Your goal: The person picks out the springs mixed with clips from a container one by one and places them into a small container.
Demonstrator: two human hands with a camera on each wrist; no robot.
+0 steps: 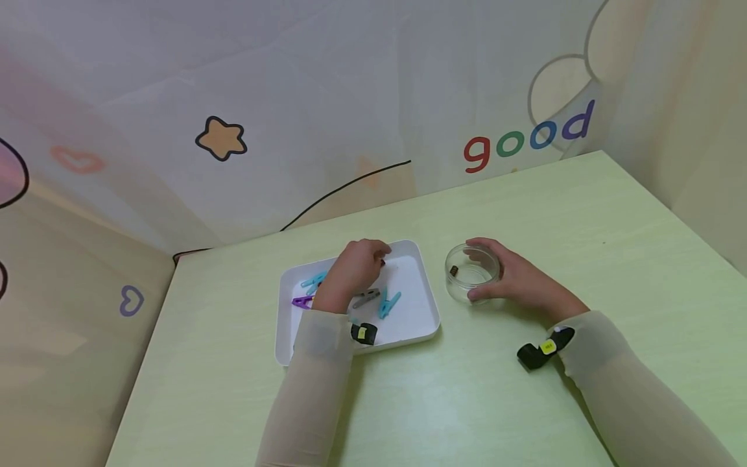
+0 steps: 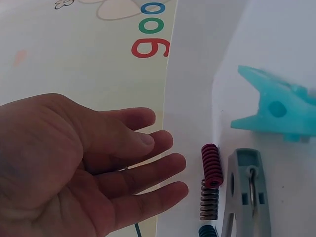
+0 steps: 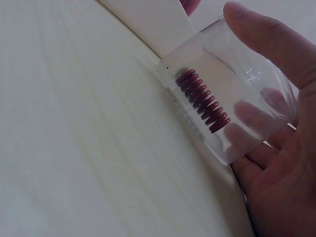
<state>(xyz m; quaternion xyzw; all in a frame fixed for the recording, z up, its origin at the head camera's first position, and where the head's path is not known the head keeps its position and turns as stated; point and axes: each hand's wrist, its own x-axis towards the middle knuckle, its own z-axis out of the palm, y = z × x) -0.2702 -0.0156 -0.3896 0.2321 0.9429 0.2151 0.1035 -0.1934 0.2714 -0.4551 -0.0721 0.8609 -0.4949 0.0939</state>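
My right hand (image 1: 519, 279) grips a clear round jar (image 1: 460, 293) on the table, thumb and fingers curved round its side. Inside the jar lies a coil spring (image 1: 454, 270), dark red in the right wrist view. Over the white tray (image 1: 417, 311) hovers my left hand (image 1: 355, 267), its fingers loosely bent with nothing seen between them. In the left wrist view, a red spring (image 2: 212, 165), a dark metal spring (image 2: 209, 201) and part of a teal spring (image 2: 208, 231) lie in line near the fingertips, beside a grey clothespin (image 2: 249, 192).
The tray also holds light-blue clothespins (image 1: 388, 303) and a purple clothespin (image 1: 302, 302), partly behind my left arm. A printed curtain (image 1: 327, 97) hangs behind the pale green table (image 1: 443, 395). The jar stands just right of the tray.
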